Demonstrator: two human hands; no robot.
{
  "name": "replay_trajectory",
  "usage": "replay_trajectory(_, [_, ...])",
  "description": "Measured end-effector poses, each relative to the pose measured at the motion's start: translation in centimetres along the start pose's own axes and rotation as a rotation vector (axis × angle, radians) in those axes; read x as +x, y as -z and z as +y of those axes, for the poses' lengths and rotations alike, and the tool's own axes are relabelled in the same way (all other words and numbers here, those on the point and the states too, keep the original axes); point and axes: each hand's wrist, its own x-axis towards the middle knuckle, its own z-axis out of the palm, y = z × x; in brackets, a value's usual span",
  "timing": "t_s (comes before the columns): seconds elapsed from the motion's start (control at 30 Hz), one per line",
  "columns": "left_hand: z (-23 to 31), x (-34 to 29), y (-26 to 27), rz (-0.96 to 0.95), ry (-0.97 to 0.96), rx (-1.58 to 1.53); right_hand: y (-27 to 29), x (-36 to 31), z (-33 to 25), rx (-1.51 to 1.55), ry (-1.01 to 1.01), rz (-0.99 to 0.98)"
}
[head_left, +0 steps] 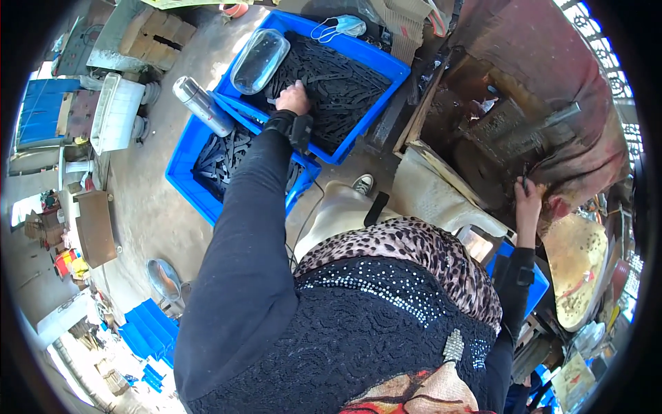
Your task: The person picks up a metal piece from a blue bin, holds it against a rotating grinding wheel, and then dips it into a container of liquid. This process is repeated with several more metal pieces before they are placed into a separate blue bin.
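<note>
My left hand (293, 98) is over a blue bin (403, 72) full of thin, dark, flat strips (345, 83). Its fingers are curled down among the strips; what they hold, if anything, is hidden. A clear plastic tub (260, 62) rests on the bin's left side, close to this hand. At the right, my right hand (529, 199) is closed with a small dark piece (525, 183) between the fingers. It is at the edge of a dark, grimy machine bed (483, 162), under a draped reddish-brown cloth (586, 162).
A second blue bin (181, 165) of dark parts adjoins the first, with a steel flask (202, 103) at its corner. A face mask (341, 27) lies on the far rim. A metal bar (562, 114) juts over the machine. A cable (314, 207) hangs near my left arm.
</note>
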Motion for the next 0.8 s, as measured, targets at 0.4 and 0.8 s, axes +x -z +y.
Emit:
replay_trajectory(0.4, [2.8, -3.1, 2.0, -0.307, -0.353, -0.215, -2.7, -2.6, -2.6, -0.117, 0.016, 0.012])
replay_trajectory(0.8, [4.8, 4.5, 2.4, -0.194, 0.033, -0.117, -2.9, -3.4, -4.5, -0.182, -0.080, 0.011])
